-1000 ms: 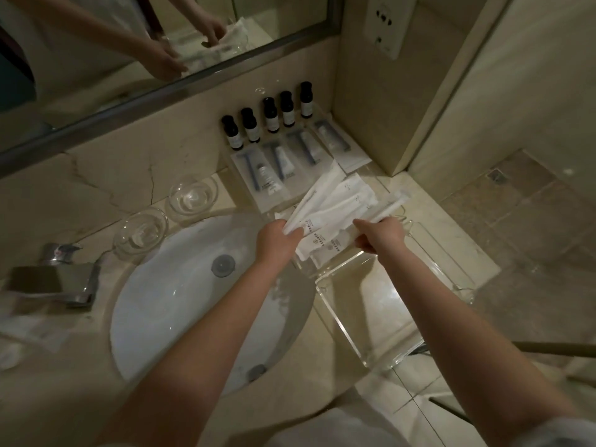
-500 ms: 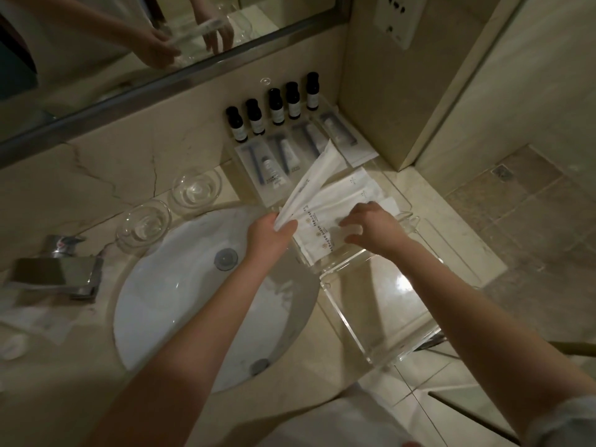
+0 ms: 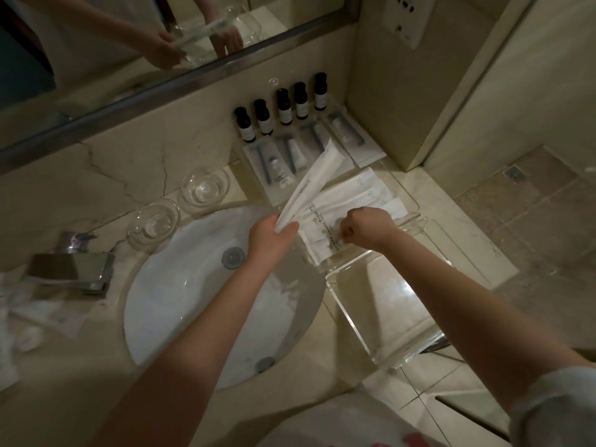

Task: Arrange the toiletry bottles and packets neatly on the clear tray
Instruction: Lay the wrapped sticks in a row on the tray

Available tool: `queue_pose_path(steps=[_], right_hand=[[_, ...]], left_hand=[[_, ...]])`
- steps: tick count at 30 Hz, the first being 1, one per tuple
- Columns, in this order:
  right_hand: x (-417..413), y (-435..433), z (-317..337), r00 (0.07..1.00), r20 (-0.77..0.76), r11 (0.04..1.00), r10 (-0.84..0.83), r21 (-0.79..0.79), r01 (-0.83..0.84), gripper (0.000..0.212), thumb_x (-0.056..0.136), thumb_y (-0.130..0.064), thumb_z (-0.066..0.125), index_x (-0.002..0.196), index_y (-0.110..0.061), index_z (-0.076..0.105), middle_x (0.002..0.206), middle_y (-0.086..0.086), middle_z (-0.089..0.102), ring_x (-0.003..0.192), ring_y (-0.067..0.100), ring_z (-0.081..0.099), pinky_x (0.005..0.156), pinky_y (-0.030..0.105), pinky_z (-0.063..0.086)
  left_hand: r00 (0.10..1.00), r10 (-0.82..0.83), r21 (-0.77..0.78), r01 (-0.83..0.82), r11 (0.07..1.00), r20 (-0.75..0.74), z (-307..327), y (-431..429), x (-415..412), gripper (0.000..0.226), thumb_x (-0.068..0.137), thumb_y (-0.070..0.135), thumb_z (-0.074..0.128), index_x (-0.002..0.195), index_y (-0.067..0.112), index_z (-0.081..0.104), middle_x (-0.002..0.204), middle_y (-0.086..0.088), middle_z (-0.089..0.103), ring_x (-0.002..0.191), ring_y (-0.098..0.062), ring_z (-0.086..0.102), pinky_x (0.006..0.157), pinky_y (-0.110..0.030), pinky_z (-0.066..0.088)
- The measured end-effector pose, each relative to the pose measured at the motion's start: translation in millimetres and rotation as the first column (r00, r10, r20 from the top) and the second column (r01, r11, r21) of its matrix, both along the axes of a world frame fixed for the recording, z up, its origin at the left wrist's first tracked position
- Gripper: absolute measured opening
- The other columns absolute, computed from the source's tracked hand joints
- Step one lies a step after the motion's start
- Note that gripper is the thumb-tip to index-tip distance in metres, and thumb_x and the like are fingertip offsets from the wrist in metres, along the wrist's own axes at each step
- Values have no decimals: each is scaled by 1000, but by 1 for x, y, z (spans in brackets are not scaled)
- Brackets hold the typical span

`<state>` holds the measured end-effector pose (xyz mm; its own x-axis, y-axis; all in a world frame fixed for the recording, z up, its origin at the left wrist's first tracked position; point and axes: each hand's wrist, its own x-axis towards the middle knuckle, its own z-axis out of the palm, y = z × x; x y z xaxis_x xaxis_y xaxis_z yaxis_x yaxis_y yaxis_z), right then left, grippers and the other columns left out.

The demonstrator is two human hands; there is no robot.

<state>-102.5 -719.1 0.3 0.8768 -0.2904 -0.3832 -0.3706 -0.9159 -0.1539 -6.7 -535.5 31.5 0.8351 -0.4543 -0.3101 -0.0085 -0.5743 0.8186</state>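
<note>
My left hand [image 3: 272,235] grips a bundle of long white packets [image 3: 311,182] that slants up to the right. Flat white packets [image 3: 351,201] lie on the far part of the clear tray [image 3: 387,317], and my right hand [image 3: 366,227] presses its fingertips on them. Behind, several dark toiletry bottles [image 3: 283,106] stand in a row against the wall. In front of them lie clear packets with razors and tubes [image 3: 290,156].
A white sink [image 3: 193,304] lies to the left of the tray, with a chrome tap [image 3: 71,269] at its left. Two glass bowls [image 3: 180,204] stand behind the sink. The counter's right edge drops to a tiled floor [image 3: 529,201]. A mirror hangs above.
The fanned packets I held in both hands now lie flat on the tray under my right hand. My left hand keeps a narrow bundle raised.
</note>
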Motion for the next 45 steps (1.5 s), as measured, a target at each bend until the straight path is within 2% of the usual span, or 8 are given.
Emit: queue_pose_path(steps=[5, 9, 12, 17, 25, 33, 38, 45], right_hand=[[-19, -16, -5, 963, 223, 988, -148, -4, 153, 29, 82, -23, 60, 109, -18, 67, 108, 6, 62, 103, 28, 56, 76, 35, 49], [-41, -36, -8, 947, 225, 970, -227, -34, 241, 43, 87, -23, 56, 130, -16, 54, 132, 10, 54, 121, 31, 50, 93, 39, 45], [-49, -46, -11, 975, 161, 982, -150, -91, 166, 39, 91, -27, 50, 129, -19, 53, 131, 9, 54, 118, 30, 51, 94, 39, 44], [-45, -51, -8, 985, 124, 969, -124, -200, 147, 31, 90, -34, 47, 116, -26, 61, 107, 3, 62, 103, 26, 55, 78, 34, 44], [-32, -52, -14, 988, 52, 960, -144, -235, 153, 26, 88, -23, 47, 111, -24, 58, 106, 1, 61, 102, 22, 57, 81, 33, 40], [-38, -51, -17, 970, 190, 968, -148, -174, 182, 31, 90, -40, 43, 96, -24, 69, 100, -1, 59, 84, 22, 63, 57, 25, 38], [-38, -52, -13, 984, 143, 972, -106, -194, 133, 32, 91, -44, 44, 102, -24, 67, 113, 1, 58, 95, 24, 60, 64, 27, 40], [-40, -41, 2, 932, 330, 979, -152, -80, 188, 35, 89, -31, 56, 121, -18, 61, 121, 5, 61, 106, 28, 58, 76, 35, 48]], left_hand=[[987, -140, 108, 131, 985, 76, -2, -3, -4, 27, 93, 24, 53, 100, -1, 60, 82, -10, 56, 77, -23, 54, 64, -26, 35], [913, -400, 222, 374, 900, 83, -13, -21, -16, 33, 98, 26, 44, 115, 1, 57, 104, -18, 62, 99, -31, 59, 78, -31, 42], [861, -509, 300, 483, 823, 12, -26, -30, -24, 39, 99, 28, 39, 128, 4, 49, 124, -17, 56, 115, -32, 53, 96, -38, 43], [850, -526, 343, 497, 797, -11, -34, -35, -30, 39, 99, 29, 36, 129, 6, 46, 129, -16, 49, 120, -33, 47, 99, -43, 41], [890, -450, 293, 449, 844, -69, -30, -37, -31, 33, 97, 29, 39, 112, 5, 54, 109, -17, 58, 103, -34, 55, 89, -44, 47], [896, -429, 316, 442, 840, -114, -28, -36, -30, 35, 99, 34, 36, 111, 6, 54, 105, -17, 60, 94, -32, 57, 84, -38, 46], [895, -430, 305, 445, 842, -117, -27, -36, -32, 34, 98, 33, 37, 109, 5, 54, 101, -17, 60, 93, -33, 58, 82, -38, 46], [937, -351, 215, 341, 915, 5, -17, -29, -29, 27, 97, 24, 43, 96, 0, 55, 77, -6, 49, 76, -22, 50, 65, -27, 35]])
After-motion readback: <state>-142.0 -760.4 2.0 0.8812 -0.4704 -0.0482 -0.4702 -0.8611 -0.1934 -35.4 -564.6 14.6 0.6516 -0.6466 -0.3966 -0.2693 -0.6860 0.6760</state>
